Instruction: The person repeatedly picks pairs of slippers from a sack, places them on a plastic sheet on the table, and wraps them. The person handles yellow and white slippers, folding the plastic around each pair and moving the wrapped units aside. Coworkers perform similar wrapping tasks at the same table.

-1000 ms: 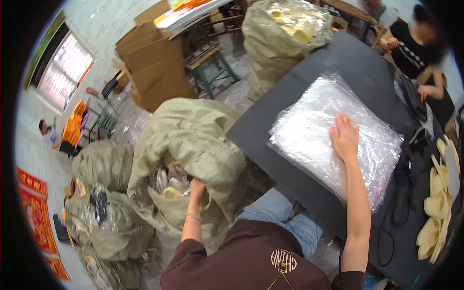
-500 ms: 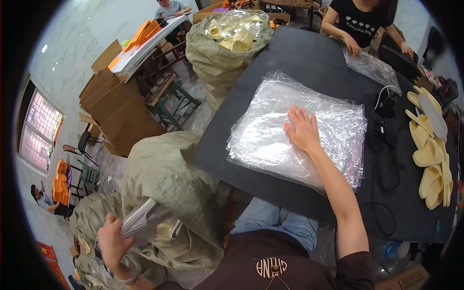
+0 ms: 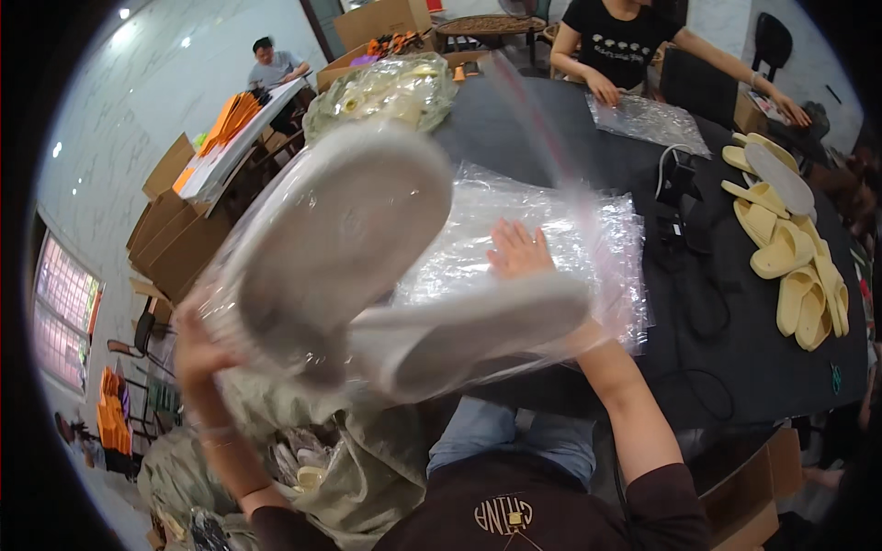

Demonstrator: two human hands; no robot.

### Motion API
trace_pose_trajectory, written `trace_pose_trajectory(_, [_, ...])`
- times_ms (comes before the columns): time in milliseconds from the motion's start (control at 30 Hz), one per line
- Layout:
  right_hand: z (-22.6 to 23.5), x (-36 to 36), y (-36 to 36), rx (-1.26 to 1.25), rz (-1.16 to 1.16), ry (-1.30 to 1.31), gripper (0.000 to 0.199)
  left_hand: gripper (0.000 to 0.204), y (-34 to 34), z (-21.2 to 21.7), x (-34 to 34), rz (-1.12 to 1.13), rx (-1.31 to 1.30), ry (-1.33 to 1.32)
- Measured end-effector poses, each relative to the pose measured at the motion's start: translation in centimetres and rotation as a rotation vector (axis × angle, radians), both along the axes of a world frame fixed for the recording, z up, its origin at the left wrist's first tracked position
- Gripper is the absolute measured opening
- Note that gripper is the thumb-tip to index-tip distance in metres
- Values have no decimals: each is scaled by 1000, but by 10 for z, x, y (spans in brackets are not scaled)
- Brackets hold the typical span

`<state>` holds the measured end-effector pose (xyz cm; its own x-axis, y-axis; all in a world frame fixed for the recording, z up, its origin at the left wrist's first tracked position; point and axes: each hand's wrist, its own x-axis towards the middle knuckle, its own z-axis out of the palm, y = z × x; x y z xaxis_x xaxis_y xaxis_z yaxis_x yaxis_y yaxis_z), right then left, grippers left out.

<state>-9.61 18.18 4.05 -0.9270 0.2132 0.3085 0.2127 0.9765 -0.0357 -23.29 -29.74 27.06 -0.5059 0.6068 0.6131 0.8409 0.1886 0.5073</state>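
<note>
My left hand (image 3: pixel 197 344) grips a clear plastic bag with a pair of grey slippers (image 3: pixel 340 220) inside, held up close in front of me. Motion blurs the slippers and the hand, and the bag covers part of the table. The bag's clear edge, with a pink-red strip (image 3: pixel 542 124), sticks up toward the far side. My right hand (image 3: pixel 519 253) lies flat, fingers spread, on a stack of clear plastic bags (image 3: pixel 441 248) on the black table (image 3: pixel 570 119). One grey slipper crosses in front of my right wrist.
Pale yellow slippers (image 3: pixel 781 248) and a grey slipper (image 3: pixel 781 179) line the table's right side, near a black device (image 3: pixel 678 174) with cables and small scissors (image 3: pixel 836 378). A person (image 3: pixel 620 41) across touches a plastic bag (image 3: pixel 648 124). Woven sacks (image 3: pixel 377 459) stand at left.
My left hand has risen from beside the sacks at lower left, bringing the bagged slippers up before me. My right hand stays on the stack. The person across has stretched an arm out rightward.
</note>
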Motion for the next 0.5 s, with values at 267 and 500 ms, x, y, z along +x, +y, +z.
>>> trace_pose_trajectory(267, [-27, 30, 18, 16, 75, 126, 51, 51, 222, -142, 53, -418, 526, -1376])
trace_pose_trajectory(500, [-15, 53, 38, -153, -62, 127, 52, 48, 253, -158, 2, -468, 297, -1448])
